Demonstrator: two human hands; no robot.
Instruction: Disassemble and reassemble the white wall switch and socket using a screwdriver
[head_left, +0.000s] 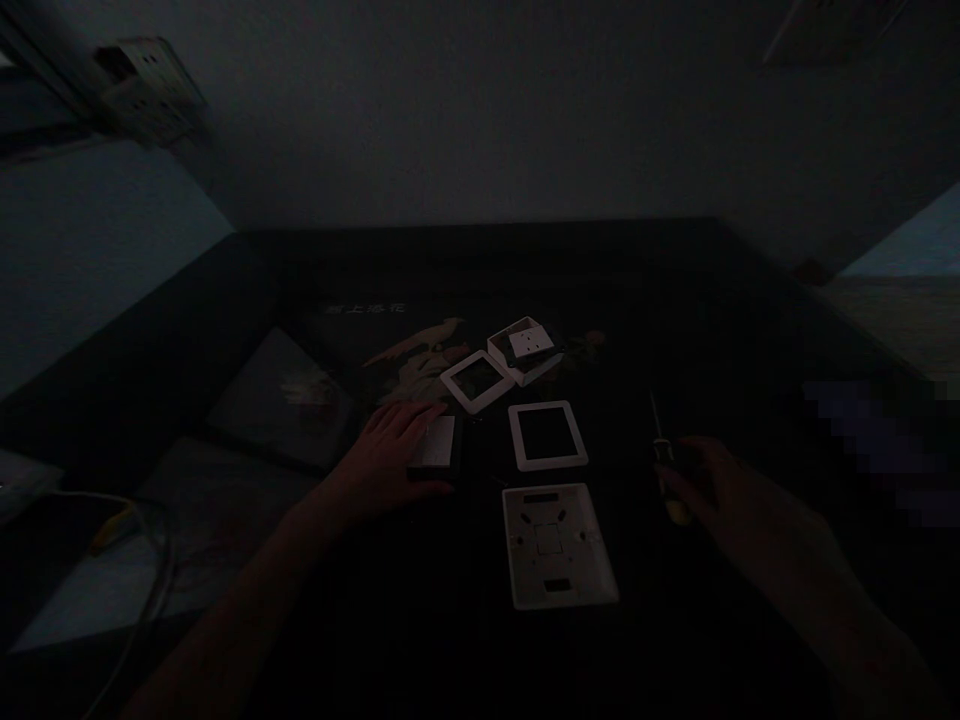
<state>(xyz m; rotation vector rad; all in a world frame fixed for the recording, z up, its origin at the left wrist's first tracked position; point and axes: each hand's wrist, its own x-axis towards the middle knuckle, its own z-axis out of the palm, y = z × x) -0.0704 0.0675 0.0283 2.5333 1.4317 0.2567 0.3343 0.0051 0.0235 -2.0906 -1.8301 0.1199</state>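
The scene is very dark. My left hand [397, 440] grips a white-faced switch or socket insert [436, 443] with a dark frame, its fingers along the top and its thumb at the lower edge. Over on the right, my right hand [709, 475] is closed on the handle of a screwdriver [661, 450], whose thin shaft points away from me. Between the hands lie a square white cover frame [549, 464] and an open white back box [600, 570]. Behind them are a second cover frame [454, 385] and another white box [529, 375] with a socket insert [531, 342] resting tilted on it.
A dark printed tabletop [450, 620] carries everything. Tiny screws [477, 420] seem to lie by the insert. Wall sockets [154, 85] are at the upper left, and a pale cable [161, 570] hangs at the left. A blurred-out purplish object [862, 430] sits at the right.
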